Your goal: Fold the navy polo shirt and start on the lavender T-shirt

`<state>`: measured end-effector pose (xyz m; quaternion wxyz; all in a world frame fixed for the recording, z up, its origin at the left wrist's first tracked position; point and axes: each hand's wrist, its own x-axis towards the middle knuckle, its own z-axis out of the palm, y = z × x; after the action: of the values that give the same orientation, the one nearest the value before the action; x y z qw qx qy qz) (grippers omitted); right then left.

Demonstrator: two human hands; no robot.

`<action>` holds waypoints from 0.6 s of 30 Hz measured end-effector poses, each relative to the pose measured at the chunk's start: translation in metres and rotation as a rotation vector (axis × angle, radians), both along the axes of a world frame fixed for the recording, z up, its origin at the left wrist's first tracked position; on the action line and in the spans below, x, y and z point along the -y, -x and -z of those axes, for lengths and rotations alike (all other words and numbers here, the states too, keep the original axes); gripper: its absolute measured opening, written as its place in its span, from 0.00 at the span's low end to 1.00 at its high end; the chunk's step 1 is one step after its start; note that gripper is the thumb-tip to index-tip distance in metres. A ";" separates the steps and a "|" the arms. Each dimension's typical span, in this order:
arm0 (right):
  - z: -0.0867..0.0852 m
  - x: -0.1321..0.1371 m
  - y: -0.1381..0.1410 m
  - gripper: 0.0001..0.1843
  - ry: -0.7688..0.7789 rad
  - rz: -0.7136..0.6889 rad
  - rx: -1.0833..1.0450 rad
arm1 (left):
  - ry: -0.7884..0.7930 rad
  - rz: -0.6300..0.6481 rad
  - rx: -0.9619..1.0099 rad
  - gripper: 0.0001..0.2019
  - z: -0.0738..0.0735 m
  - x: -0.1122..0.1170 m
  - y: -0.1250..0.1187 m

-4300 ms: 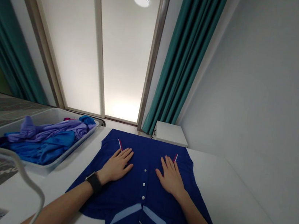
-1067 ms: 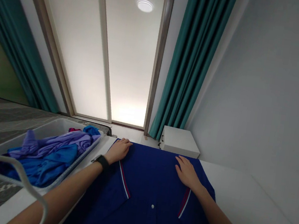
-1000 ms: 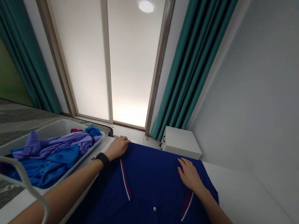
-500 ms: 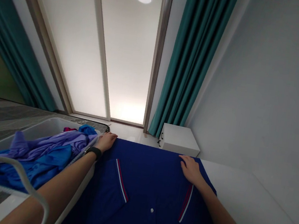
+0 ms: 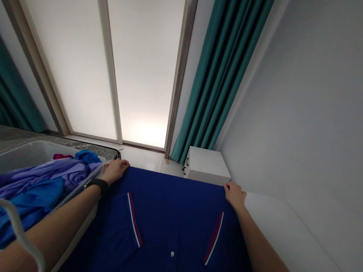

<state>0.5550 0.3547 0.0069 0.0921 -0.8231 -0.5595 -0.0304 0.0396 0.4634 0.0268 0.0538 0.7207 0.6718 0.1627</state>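
Note:
A dark blue short-sleeved shirt (image 5: pixel 171 217) lies spread out in front of me, with white buttons down its middle. Its sleeves are folded inward and show red and white striped cuffs. My left hand (image 5: pixel 115 171), with a dark band on the wrist, has its fingers closed at the far left corner of the shirt. At the far right corner my right hand (image 5: pixel 235 195) pinches the shirt's edge. The fingertips of both hands are partly hidden.
Left of the shirt stands a white basket (image 5: pixel 27 151) holding purple clothes (image 5: pixel 34 177) and blue clothes (image 5: pixel 34 199), its pale handle (image 5: pixel 17 217) arching near my left forearm. A white cabinet (image 5: pixel 209 164) stands beyond the far edge, near a teal curtain (image 5: pixel 225 70). A wall (image 5: pixel 322 105) rises on the right.
My right hand has gone from lying fairly flat on the shirt to pinching its far right corner. My left hand stays at its corner. The view has shifted slightly right.

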 end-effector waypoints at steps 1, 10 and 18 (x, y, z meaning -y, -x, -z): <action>0.000 -0.001 0.000 0.21 0.001 0.000 0.000 | 0.000 -0.003 -0.008 0.16 0.000 0.000 0.000; 0.000 -0.001 0.005 0.18 -0.053 -0.047 0.061 | -0.025 -0.011 -0.036 0.17 -0.001 0.000 -0.004; -0.007 0.013 -0.002 0.18 -0.105 -0.061 0.026 | -0.044 -0.011 -0.021 0.18 -0.004 0.009 -0.001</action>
<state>0.5568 0.3416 0.0140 0.1289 -0.7992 -0.5832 -0.0677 0.0409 0.4548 0.0309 0.0301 0.7196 0.6726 0.1699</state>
